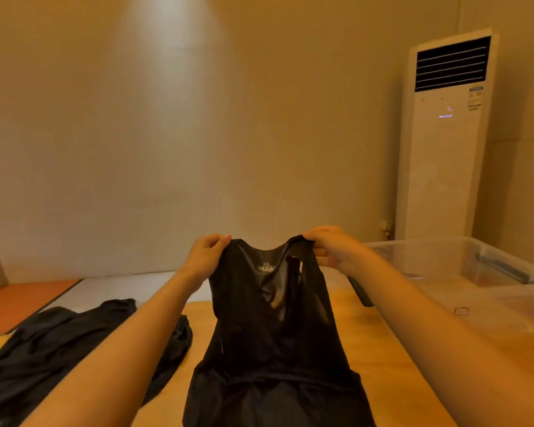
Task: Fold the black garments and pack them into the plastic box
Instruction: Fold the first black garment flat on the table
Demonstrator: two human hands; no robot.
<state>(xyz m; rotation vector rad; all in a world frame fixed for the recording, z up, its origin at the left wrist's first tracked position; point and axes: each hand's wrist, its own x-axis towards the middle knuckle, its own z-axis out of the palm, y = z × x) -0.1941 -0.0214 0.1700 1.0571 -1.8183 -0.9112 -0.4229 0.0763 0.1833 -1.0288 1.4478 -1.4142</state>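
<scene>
A black sleeveless top (272, 331) hangs upright above the wooden table (383, 340), its lower part draped onto the tabletop. My left hand (205, 254) pinches its left shoulder strap and my right hand (330, 246) pinches the right strap, both held up at the same height. A size label shows inside the neckline. A pile of other black garments (59, 349) lies crumpled on the table to the left. The clear plastic box (463, 272) stands open at the right, just beyond my right forearm.
A tall white air conditioner (444, 140) stands in the back right corner. A plain wall runs behind the table. A dark flat object (363, 292) lies by the box's near left corner. An orange surface (22, 300) sits at the far left.
</scene>
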